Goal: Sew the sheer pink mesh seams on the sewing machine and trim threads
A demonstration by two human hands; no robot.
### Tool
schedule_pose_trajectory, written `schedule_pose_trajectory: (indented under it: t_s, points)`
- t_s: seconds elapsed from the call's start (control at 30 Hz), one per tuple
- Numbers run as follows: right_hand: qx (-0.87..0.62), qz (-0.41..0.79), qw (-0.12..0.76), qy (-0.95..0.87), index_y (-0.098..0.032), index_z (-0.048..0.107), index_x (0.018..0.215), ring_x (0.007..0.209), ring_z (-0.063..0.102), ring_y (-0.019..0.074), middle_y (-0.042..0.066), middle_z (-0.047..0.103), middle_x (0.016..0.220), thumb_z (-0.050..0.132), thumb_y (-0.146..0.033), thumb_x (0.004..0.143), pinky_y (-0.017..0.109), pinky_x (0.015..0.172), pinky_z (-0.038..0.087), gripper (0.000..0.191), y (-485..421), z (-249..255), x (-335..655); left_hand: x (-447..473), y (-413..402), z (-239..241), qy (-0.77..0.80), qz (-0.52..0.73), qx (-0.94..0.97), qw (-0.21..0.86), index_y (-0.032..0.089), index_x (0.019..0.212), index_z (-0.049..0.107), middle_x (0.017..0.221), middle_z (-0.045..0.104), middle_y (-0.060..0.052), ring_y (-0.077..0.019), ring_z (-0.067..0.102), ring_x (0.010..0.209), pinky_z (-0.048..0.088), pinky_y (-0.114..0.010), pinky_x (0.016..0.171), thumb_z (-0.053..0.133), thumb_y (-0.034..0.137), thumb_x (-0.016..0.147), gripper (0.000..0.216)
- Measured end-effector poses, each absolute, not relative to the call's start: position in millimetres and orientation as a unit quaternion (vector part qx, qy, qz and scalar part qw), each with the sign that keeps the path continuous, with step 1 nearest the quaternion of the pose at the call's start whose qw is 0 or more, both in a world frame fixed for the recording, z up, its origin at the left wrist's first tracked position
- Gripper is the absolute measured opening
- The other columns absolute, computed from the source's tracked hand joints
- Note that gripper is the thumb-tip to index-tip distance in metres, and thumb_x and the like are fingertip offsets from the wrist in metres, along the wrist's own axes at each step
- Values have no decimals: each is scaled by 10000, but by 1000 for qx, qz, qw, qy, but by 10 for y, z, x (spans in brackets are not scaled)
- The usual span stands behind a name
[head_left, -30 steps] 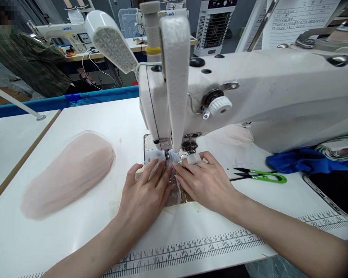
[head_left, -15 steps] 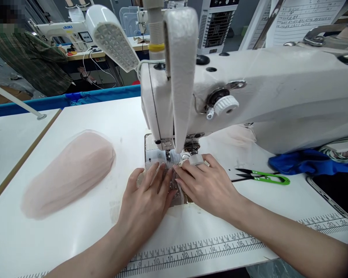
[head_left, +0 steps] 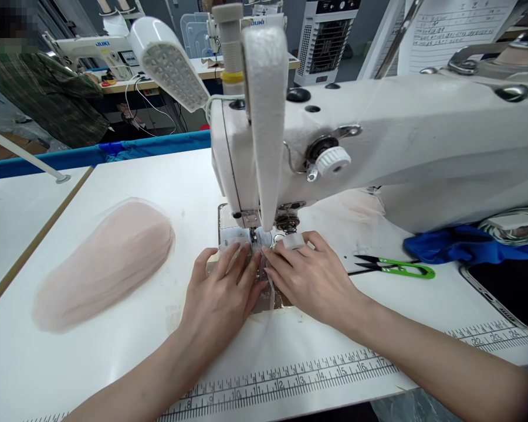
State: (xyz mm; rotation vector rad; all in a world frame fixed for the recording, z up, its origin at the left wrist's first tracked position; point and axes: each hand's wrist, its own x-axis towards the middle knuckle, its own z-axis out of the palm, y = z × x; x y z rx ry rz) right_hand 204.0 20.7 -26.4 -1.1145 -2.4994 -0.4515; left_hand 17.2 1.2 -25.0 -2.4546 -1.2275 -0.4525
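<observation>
A white sewing machine (head_left: 378,146) stands on the white table (head_left: 114,363). My left hand (head_left: 220,293) lies flat with fingers stretched out on a thin sheer piece of fabric (head_left: 264,299) just in front of the presser foot (head_left: 257,234). My right hand (head_left: 310,275) rests beside it, fingers extended and pressing the same fabric by the needle. A white band (head_left: 294,241) sits on one finger of the right hand. The fingertips of both hands nearly meet below the needle.
A stack of pale pink sheer pieces (head_left: 105,264) lies at the left. Green thread snips (head_left: 396,268) lie right of my right hand, with blue cloth (head_left: 462,243) and a dark phone (head_left: 506,287) beyond. A lamp head (head_left: 171,61) hangs above. Another person (head_left: 39,88) sits far left.
The hands stay pressed on the fabric at the needle; only the camera view shifted slightly up and back down.
</observation>
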Motion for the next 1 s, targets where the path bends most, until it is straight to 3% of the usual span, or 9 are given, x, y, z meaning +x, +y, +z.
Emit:
schedule_pose_trajectory:
  t_s: [1.0]
  points:
    - [-402,-165,174,-884,-116,694,983,757,553,187,67,694,897,513,-224,942,368,800,331,215,219,-244,2020,186,51,-231,-434,-166,-869,170,152,1195,622,1178,681,-103,-233,593,1122,327,-433,949,439,282,975,315]
